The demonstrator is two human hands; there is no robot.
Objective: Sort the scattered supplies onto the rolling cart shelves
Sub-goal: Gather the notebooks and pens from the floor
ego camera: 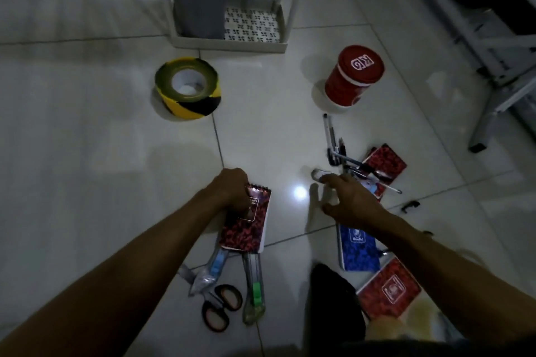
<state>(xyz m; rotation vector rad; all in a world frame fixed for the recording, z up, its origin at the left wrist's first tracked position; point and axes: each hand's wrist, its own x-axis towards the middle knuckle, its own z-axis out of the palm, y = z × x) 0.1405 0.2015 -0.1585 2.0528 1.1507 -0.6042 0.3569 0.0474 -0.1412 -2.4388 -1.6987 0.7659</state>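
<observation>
Nearest, black-handled scissors [222, 310] and two packaged cutters [253, 290] lay on the floor [87, 139]. Just beyond, the left hand [232, 190] had its grip clenched on a red spiral notepad [248, 219]. The right hand [346, 200], grip released with fingers spread, hovered by the pens [343, 158] and other notepads. Farther off stood striped tape [187, 88], a red tin [353, 77] and the cart's bottom shelf [229, 45].

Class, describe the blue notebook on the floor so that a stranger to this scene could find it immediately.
Start at the red tin standing on the tiled floor and move toward the camera, past the scattered pens. The blue notebook lies partly under the right forearm. It is the only blue cover; the notebooks beside it are red.
</observation>
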